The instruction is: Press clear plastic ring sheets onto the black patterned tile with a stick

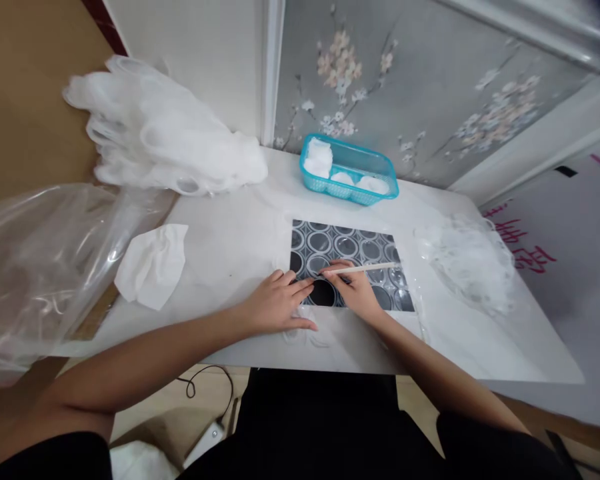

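A dark sheet (360, 250) printed with rows of silver rings lies flat on the white table (230, 240). My right hand (356, 291) is closed around a thin pale wooden stick (370, 267), whose tip touches the sheet near a black circle (323, 293). My left hand (279, 303) rests beside it with fingers stretched flat, fingertips on the sheet's left edge. Small clear round pieces (310, 335) lie on the table just in front of my hands.
A turquoise basket (375, 180) holding white cotton pads stands at the back. Stacks of clear plastic cups (150, 133) sit at back left, a crumpled tissue (153, 263) at left, a large clear bag (45, 260) at far left, and crinkled clear plastic (473, 263) at right.
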`<state>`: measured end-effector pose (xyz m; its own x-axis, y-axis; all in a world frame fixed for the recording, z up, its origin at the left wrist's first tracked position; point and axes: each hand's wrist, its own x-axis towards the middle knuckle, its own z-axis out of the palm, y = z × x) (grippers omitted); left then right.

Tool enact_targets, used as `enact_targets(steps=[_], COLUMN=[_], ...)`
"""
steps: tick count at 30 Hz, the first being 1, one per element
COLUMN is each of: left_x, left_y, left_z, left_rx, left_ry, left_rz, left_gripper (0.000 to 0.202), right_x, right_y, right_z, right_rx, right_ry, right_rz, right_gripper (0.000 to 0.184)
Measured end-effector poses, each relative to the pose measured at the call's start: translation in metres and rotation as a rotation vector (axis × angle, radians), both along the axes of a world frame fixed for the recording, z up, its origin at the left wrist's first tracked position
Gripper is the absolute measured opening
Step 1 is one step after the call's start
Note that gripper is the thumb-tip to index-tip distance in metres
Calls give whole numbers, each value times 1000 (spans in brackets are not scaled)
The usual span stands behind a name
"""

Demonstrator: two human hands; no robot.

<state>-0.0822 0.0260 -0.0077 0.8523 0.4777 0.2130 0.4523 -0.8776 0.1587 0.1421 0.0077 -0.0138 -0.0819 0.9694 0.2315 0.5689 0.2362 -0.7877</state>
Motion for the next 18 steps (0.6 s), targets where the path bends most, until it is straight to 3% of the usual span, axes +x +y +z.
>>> enact_targets(steps=[18], left_x=[-3], left_y=[6], left_z=[2], left_rx=[-15], left_ry=[71], left_rz=[-38], left_gripper=[77], right_x=[-1], right_y=[3], right_z=[-8], right_rx=[30], right_ry=[-87], right_rz=[-43], right_gripper=[20])
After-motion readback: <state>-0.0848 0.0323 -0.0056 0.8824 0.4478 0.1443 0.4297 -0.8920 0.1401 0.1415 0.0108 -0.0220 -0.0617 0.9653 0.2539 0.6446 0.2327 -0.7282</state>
